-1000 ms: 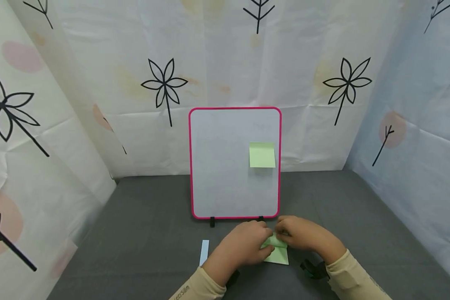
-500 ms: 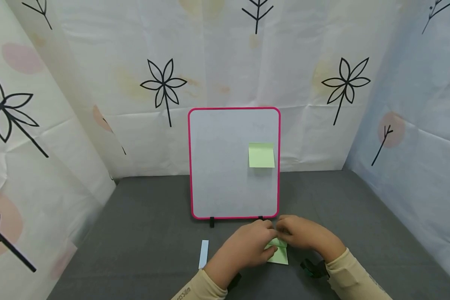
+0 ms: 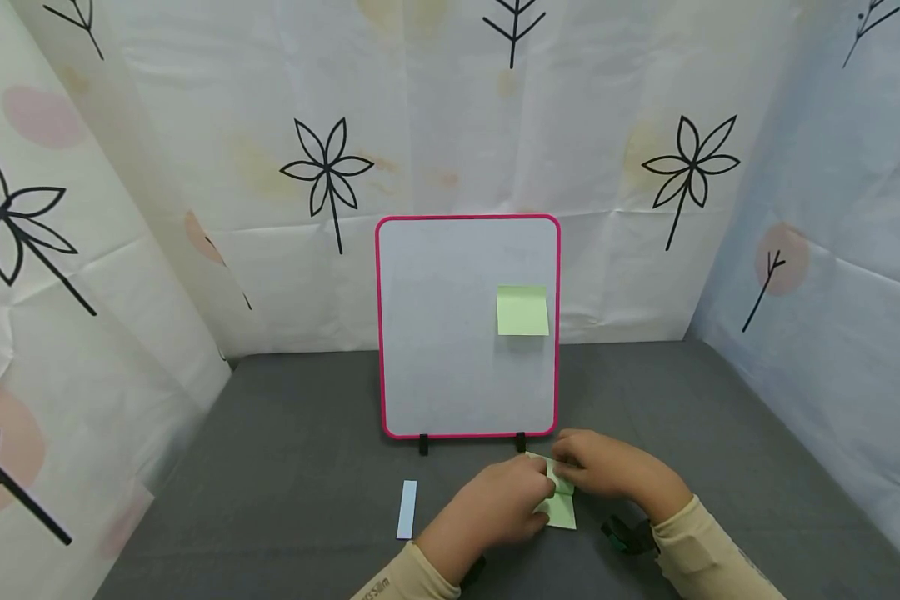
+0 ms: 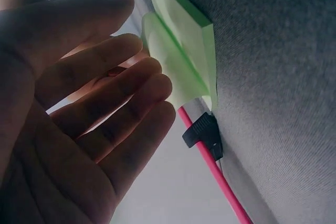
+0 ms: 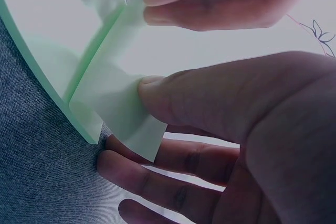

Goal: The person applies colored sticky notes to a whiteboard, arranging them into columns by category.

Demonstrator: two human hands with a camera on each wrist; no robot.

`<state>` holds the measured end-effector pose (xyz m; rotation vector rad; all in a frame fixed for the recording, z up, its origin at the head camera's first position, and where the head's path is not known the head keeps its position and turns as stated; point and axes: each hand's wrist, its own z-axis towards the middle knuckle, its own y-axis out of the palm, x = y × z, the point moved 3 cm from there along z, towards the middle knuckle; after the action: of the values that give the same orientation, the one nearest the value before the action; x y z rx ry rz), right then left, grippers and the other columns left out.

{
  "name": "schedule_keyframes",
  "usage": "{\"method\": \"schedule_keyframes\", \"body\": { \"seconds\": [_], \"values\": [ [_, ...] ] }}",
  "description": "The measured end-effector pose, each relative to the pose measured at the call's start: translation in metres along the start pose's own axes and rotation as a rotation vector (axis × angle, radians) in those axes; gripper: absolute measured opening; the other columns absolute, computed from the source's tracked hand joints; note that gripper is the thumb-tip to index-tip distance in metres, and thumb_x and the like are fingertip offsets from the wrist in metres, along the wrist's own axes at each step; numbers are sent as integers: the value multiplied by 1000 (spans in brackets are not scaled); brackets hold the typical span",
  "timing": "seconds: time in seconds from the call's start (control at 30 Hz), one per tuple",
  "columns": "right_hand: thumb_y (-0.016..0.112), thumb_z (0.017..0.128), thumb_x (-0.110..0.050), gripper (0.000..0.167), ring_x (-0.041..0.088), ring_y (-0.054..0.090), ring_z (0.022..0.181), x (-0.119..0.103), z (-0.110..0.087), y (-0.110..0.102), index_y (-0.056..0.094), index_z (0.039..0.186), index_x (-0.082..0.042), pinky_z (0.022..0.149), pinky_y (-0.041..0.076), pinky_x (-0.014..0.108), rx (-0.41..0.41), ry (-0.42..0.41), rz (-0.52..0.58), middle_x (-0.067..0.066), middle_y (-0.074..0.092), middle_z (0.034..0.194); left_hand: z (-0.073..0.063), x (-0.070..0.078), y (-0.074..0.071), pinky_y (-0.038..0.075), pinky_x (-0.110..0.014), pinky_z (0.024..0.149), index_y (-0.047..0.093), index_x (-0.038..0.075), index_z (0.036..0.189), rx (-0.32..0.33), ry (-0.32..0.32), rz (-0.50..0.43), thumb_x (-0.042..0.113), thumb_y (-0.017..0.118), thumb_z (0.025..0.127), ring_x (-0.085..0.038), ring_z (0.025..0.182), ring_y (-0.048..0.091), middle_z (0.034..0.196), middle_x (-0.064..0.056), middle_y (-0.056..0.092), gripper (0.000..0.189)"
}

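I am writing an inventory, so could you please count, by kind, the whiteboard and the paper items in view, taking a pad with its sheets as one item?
Whiteboard: 1
Single green note, on the whiteboard: 1
Green note pad, including its lifted sheet: 1
Light blue strip: 1
Total: 4

I face a pale, creased far wall (image 3: 457,108) printed with black flowers (image 3: 327,165) and faint blots (image 3: 267,162); the left wall (image 3: 82,354) matches, while the right wall (image 3: 840,200) looks bluer. Dark grey cloth (image 3: 292,433) spreads before me.
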<state>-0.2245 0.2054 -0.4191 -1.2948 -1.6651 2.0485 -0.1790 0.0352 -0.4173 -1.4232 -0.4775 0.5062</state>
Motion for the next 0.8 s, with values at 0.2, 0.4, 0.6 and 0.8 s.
{"method": "schedule_keyframes", "body": {
  "seconds": [0.2, 0.4, 0.6, 0.8],
  "values": [
    [65, 103, -9, 24, -1, 42, 76, 0, 0, 0, 61, 81, -16, 67, 38, 23, 4, -19, -15, -9, 53, 87, 0, 3, 5, 31, -17, 57, 71, 23, 81, 22, 25, 20, 19, 84, 88, -2, 64, 40, 77, 9, 55, 14],
    [65, 103, -8, 26, -1, 41, 75, 0, 0, 1, 59, 79, -16, 66, 37, 23, 12, -33, -29, -9, 51, 85, 2, 4, 11, 36, -18, 58, 70, 25, 74, 27, 4, 32, 16, 83, 86, -5, 68, 50, 77, 10, 57, 20],
    [65, 103, -9, 27, -1, 39, 74, 1, 0, 1, 58, 78, -17, 66, 36, 23, 8, -33, -29, -9, 50, 84, 3, 6, 12, 40, -20, 58, 66, 25, 67, 2, -35, 34, 13, 80, 87, -7, 70, 53, 78, 11, 59, 28],
    [64, 103, -9, 26, 0, 41, 75, 2, 1, 1, 59, 79, -16, 67, 37, 23, -3, -21, -25, -9, 50, 84, 4, 8, 13, 43, -21, 58, 64, 22, 68, -17, -49, 35, 12, 77, 92, -7, 69, 53, 81, 9, 60, 29]
  ]
}}
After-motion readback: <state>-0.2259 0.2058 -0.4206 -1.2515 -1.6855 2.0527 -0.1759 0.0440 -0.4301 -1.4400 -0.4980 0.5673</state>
